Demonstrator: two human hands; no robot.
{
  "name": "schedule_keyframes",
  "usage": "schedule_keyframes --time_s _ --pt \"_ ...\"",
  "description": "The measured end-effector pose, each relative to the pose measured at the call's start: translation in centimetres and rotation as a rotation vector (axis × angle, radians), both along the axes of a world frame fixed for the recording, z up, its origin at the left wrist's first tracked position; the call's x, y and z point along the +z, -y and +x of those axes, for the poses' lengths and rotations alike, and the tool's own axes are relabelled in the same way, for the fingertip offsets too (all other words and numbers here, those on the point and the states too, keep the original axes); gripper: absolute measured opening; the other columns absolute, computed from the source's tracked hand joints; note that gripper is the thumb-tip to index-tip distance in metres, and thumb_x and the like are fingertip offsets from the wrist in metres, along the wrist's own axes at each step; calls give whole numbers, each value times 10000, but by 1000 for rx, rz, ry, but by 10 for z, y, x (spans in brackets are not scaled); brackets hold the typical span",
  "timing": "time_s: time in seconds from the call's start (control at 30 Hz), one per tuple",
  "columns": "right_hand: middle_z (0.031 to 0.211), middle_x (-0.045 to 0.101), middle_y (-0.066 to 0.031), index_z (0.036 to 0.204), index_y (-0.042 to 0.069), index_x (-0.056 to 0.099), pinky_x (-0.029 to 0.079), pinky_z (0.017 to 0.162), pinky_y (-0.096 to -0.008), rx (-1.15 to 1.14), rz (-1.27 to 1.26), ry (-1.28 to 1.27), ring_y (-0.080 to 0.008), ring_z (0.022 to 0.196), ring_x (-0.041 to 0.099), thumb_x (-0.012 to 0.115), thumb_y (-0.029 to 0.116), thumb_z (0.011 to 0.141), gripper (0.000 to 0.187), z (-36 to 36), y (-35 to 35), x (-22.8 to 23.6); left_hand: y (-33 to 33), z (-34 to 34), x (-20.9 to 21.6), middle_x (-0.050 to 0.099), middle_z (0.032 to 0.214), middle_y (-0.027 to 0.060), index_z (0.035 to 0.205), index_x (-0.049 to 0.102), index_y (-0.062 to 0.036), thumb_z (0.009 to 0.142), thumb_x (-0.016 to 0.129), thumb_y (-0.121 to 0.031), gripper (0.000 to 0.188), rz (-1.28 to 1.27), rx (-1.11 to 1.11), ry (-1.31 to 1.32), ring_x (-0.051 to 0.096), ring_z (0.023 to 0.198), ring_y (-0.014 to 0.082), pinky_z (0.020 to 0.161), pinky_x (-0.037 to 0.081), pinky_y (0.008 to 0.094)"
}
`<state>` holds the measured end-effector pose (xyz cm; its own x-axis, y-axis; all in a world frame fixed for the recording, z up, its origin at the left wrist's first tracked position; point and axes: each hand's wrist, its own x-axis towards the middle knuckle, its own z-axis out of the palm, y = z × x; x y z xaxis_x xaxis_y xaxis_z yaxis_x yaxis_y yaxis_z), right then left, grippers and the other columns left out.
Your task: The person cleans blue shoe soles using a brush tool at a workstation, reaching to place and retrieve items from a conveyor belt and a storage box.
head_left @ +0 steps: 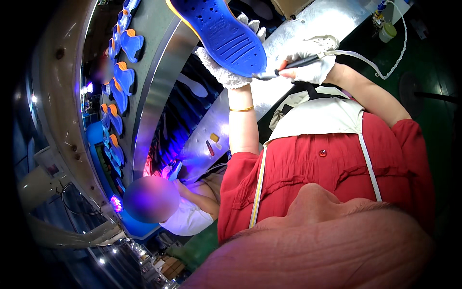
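Observation:
A blue shoe sole (226, 38) with an orange edge, small holes and grooves is held up at the top centre. My left hand (222, 73), in a white knit glove, grips it from beneath, its fingertips showing past the far edge. Between the fingers of my right hand (314, 71) is a black-handled corded tool (304, 61), a pale cord trailing off to the right. That glove leaves some fingertips bare. The tool's flat metal tip (263, 76) is at the sole's near rounded end; whether it touches is unclear. Beyond my right hand lies a pale oval piece (325, 41) with small holes.
Several blue and orange soles (124, 77) lie along a dark conveyor (153, 33) with a metal rim on the left. A metal bench (195, 140) carries a red-handled tool (210, 148). Lower left, a co-worker (190, 219) handles a blue piece under purple light.

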<state>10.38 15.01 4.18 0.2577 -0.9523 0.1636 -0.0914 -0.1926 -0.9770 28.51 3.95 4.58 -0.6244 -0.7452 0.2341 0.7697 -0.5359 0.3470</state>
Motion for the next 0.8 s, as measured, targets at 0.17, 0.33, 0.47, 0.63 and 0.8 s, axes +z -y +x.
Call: schedule_keyframes --time_s 0.17,0.33,0.47,0.63,0.8 --pt "827 677 -70 930 22 670 535 623 -250 84 401 262 -116 688 646 766 116 833 166 -3 -10 1 8 12 3 413 1439 255 1454 368 -36 814 606 -658 923 -10 -63 121 391 1325 471 1127 250 616" --pt "985 653 -73 954 69 684 530 762 -262 -13 -293 91 -155 864 641 749 21 796 177 -7 16 4 8 9 11 535 1331 214 1383 454 -36 927 444 -613 736 25 -49 209 550 1168 393 1009 448 515" --pt "959 648 -88 914 63 656 526 780 -331 68 -525 -63 -220 885 639 688 -25 752 186 -2 26 0 17 3 17 634 1197 184 1269 555 -6 967 442 -535 620 37 92 486 649 1014 334 902 542 462" --pt "928 674 -86 868 47 670 526 776 -335 163 -324 -184 -209 875 644 702 -35 687 201 -7 30 10 28 0 17 692 1068 142 1155 637 -3 953 551 -437 486 35 69 840 684 896 268 810 569 381" --pt "831 694 -80 838 52 706 549 728 -307 118 93 -116 -181 805 669 730 19 682 162 -22 36 23 24 -11 11 709 942 92 1074 690 -45 884 699 -381 386 34 -88 959 676 793 190 721 568 298"
